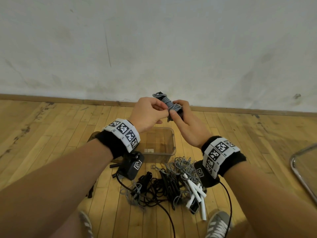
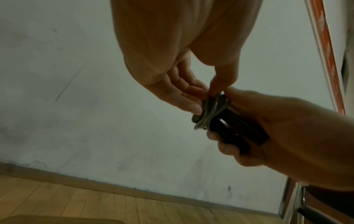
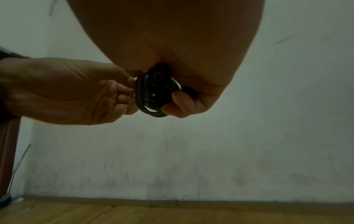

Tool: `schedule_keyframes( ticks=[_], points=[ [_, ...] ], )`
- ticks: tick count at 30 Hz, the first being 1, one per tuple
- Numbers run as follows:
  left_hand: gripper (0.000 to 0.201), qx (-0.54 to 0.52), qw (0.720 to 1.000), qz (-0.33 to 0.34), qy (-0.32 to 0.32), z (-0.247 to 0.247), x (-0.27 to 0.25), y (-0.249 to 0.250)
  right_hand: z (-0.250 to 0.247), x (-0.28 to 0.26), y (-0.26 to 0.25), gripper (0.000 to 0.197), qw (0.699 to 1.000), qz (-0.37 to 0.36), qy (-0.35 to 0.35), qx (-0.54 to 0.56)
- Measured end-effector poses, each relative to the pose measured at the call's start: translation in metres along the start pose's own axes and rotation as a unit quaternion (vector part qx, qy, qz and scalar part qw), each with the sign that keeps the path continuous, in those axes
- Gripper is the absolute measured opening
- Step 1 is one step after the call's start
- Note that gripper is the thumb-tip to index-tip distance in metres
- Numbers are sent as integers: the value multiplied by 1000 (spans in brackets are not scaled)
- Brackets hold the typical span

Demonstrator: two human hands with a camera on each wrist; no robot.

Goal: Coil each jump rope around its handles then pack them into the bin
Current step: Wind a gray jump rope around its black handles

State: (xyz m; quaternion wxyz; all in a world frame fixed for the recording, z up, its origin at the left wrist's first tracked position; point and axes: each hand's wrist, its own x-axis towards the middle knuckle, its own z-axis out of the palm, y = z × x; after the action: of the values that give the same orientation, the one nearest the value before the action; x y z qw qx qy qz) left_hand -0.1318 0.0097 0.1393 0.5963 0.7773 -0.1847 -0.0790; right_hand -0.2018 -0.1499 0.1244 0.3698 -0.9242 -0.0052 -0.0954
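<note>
Head view: right hand (image 1: 186, 121) wrapped round the black handles of a grey jump rope (image 1: 169, 104), bundle held in the air above the clear bin (image 1: 173, 145); left hand (image 1: 149, 115) pinched a strand of the grey cord at the coil, other fingers curled. Bin sat on the wood floor (image 1: 51, 131), near the wall (image 1: 154, 40). A tangle of loose ropes (image 1: 169, 184), black and grey with white handles (image 1: 197, 194), lay just in front of the bin, partly covered by the wrist cameras and forearms. Metal frame (image 1: 301, 170) cut off at right edge. Shoes (image 1: 217, 224) at bottom. Left wrist view: left hand (image 2: 184, 84) thumb and fingertips on the cord, right hand (image 2: 268, 128) gripping the handles; dim, cord end unclear. Right wrist view: palm blocked most of the bundle (image 3: 155, 94), end-on, dark; left hand (image 3: 76, 91) fingers touched the coil.
</note>
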Motion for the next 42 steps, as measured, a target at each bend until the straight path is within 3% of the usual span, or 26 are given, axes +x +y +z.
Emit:
schedule_keyframes(
  ticks=[7,15,20,32,35,42],
  points=[
    [12,-6,1000,15,4,13,2,0,2,7,0,32,983,31,6,183],
    [17,9,998,49,-33,8,4,0,-5,7,1,41,946,128,-14,299],
    [10,15,998,64,-10,8,3,1,-2,6,-4,41,938,157,-35,308],
    [11,54,994,80,43,14,3,-5,6,2,-13,46,922,175,-12,345],
    [8,59,993,85,50,13,1,-4,5,1,-17,34,927,159,-10,340],
    [9,65,993,90,46,10,-5,3,9,2,-15,36,943,137,8,304]
  ],
)
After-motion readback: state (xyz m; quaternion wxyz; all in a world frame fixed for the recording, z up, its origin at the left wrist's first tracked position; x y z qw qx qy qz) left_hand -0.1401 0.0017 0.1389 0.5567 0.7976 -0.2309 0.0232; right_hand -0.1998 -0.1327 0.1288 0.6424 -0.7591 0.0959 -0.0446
